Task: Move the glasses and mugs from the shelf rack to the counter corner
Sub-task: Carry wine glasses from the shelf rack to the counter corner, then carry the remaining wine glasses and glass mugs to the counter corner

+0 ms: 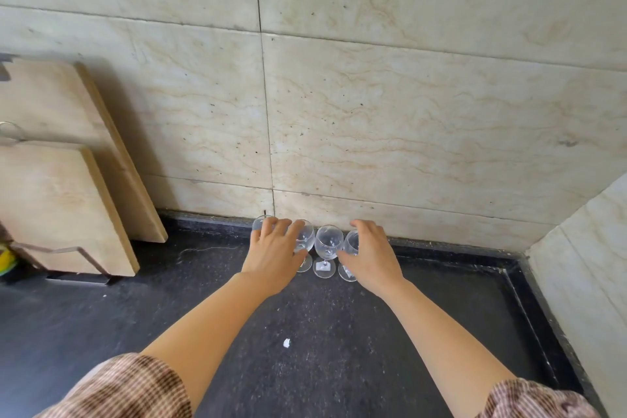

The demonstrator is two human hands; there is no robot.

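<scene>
Several clear wine glasses stand upright in a row on the black counter (pixel 305 316), close to the back wall. My left hand (pixel 274 253) reaches over the two left ones: its fingers cover the leftmost glass (pixel 258 224), and its thumb and fingers close around the bowl of the glass beside it (pixel 304 238). The third glass (pixel 326 243), with a white label on its foot, stands free between my hands. My right hand (pixel 369 253) wraps the bowl of the rightmost glass (pixel 352 243), which it mostly hides. No mugs or shelf rack are in view.
Two wooden cutting boards (pixel 64 200) lean in a metal holder at the left against the tiled wall. The counter corner (pixel 512 265), with a raised black rim, lies to the right, where a side wall (pixel 583 268) begins. A small white scrap (pixel 286 343) lies on the counter.
</scene>
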